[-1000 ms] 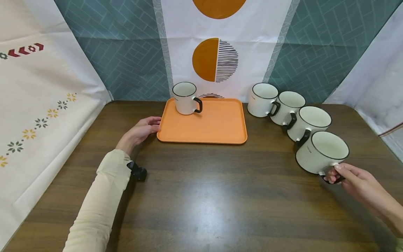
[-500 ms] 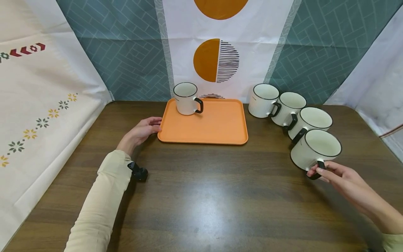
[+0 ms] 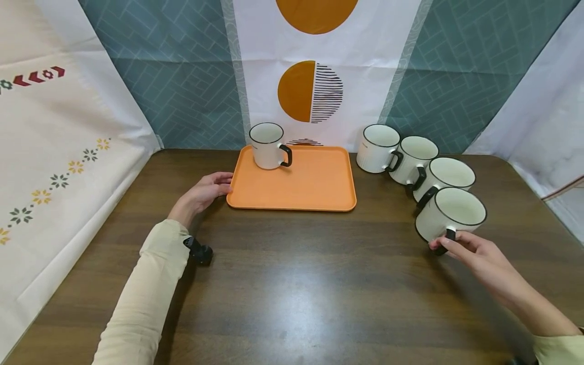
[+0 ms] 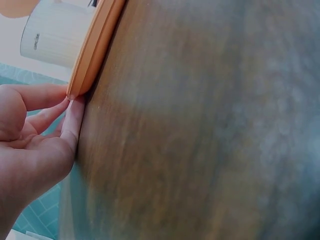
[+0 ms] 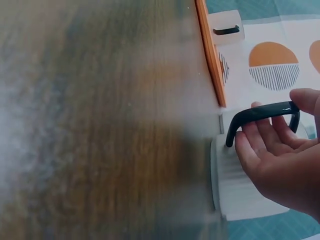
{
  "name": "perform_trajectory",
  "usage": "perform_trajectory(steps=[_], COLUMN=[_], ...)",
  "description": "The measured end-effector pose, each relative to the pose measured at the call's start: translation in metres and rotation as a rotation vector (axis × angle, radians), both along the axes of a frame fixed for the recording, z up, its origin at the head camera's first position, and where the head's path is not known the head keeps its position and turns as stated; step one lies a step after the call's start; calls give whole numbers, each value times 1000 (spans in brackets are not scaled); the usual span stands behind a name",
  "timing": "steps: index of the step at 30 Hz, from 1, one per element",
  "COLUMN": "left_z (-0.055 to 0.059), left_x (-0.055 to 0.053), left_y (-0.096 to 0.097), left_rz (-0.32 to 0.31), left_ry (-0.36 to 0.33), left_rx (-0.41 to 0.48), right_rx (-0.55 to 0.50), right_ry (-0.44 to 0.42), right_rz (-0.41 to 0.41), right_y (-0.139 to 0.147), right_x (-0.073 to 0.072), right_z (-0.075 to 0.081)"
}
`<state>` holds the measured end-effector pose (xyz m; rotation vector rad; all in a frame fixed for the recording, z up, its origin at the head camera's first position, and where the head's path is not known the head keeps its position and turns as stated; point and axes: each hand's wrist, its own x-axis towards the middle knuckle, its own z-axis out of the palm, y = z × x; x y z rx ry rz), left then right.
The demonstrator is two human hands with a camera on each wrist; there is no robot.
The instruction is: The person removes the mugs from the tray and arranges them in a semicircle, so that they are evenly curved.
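Note:
A white enamel-style mug (image 3: pixel 449 210) with a dark rim and a black handle (image 5: pixel 260 112) stands nearest me on the right. My right hand (image 3: pixel 488 261) grips that handle, fingers passing through its loop in the right wrist view. Across the table, an orange tray (image 3: pixel 292 195) lies flat, its left edge pinched by my left hand (image 3: pixel 201 195); the left wrist view has finger and thumb at the tray's corner. On the tray's back left stands another white mug (image 3: pixel 264 153), handle facing right.
Three more white mugs, a far one (image 3: pixel 376 152), a middle one (image 3: pixel 412 165) and a near one (image 3: pixel 444 175), form a slanting row right of the tray. Their black handles point toward me. Patterned cloth (image 3: pixel 182 91) hangs behind the brown wooden table (image 3: pixel 292 284).
My right hand has moved left with the held mug and turned its handle more toward me. My left hand, the tray and the mug on it stay in place.

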<state>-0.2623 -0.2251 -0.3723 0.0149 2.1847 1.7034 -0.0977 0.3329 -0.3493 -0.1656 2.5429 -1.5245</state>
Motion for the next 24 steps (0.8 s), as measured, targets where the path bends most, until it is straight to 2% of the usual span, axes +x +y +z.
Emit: perform_trajectory(steps=[6, 12, 15, 18, 21, 24], left_z=[-2, -1, 0, 1, 2, 1], left_x=[1, 1, 0, 0, 0, 1], left_y=[-2, 1, 1, 0, 0, 0], left_rz=[6, 3, 7, 6, 9, 14], left_ry=[5, 6, 5, 6, -2, -7], left_rx=[-8, 4, 11, 10, 13, 21], right_rx=[13, 156, 200, 207, 154, 173], right_ry=[-1, -134, -161, -89, 17, 96], right_rz=[-10, -46, -17, -2, 0, -14], right_y=[-7, 3, 10, 14, 17, 13], right_x=[-1, 1, 2, 2, 0, -7], right_z=[1, 12, 19, 27, 34, 46])
